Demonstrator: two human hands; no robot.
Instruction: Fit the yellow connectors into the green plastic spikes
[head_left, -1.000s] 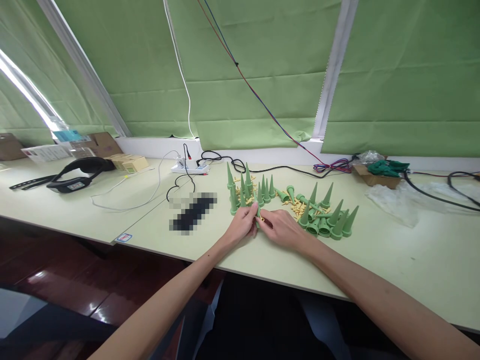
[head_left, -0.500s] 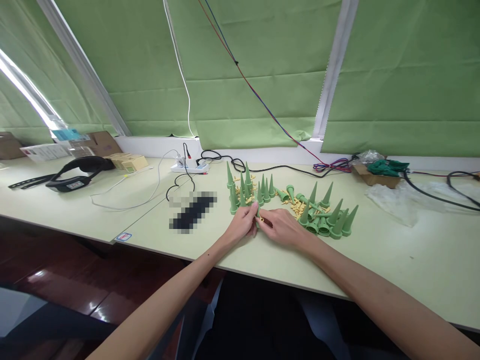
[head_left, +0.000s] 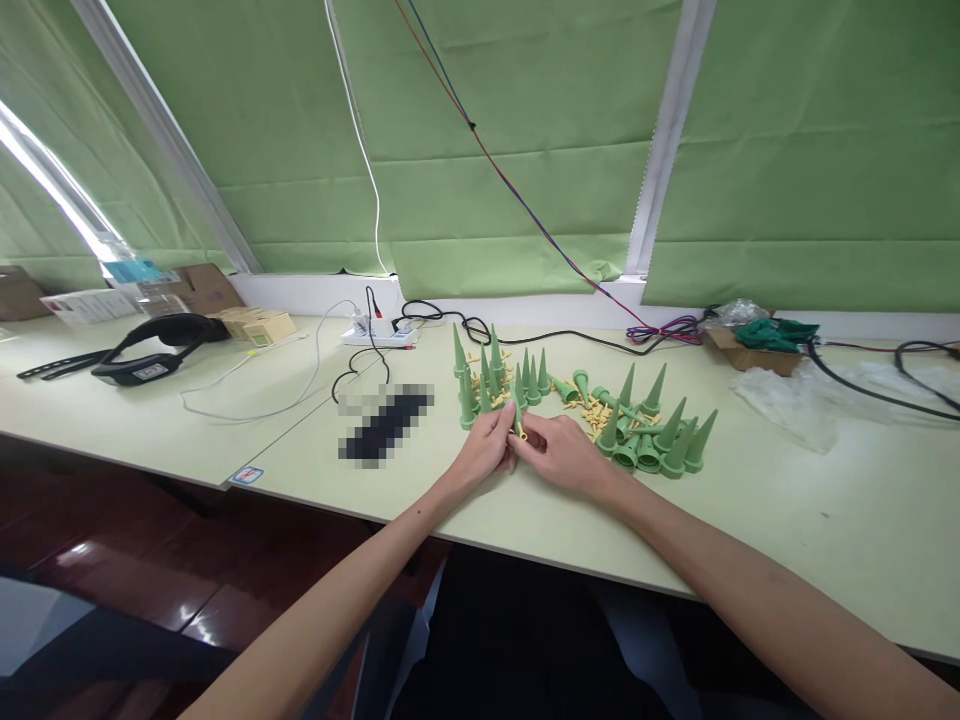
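Observation:
My left hand (head_left: 487, 440) is closed around a green plastic cone spike (head_left: 518, 418), its thumb along the cone. At the near end of that cone, a small yellow plastic piece (head_left: 524, 434) with a round open end points toward me. My right hand (head_left: 559, 450) pinches at this yellow piece, fingertips touching the left hand. Whether the piece sits inside the cone cannot be made out. Behind my hands, several green cones (head_left: 466, 402) stand upright with yellow pieces among them. To the right lie a heap of loose yellow pieces (head_left: 597, 412) and more green cones (head_left: 677, 452), some upright, some on their sides.
Left of my hands a dark pixelated patch (head_left: 386, 425) covers something on the table (head_left: 787, 540). A power strip (head_left: 382, 332) with cables stands at the back. Farther left lies a black headset (head_left: 142, 365). Clear plastic bags (head_left: 795, 400) and a carton (head_left: 750, 352) are at right.
The green cone and yellow piece have tilted slightly between my hands, so more of the cone shows. My right fingers have shifted a little; the things on the table have stayed put.

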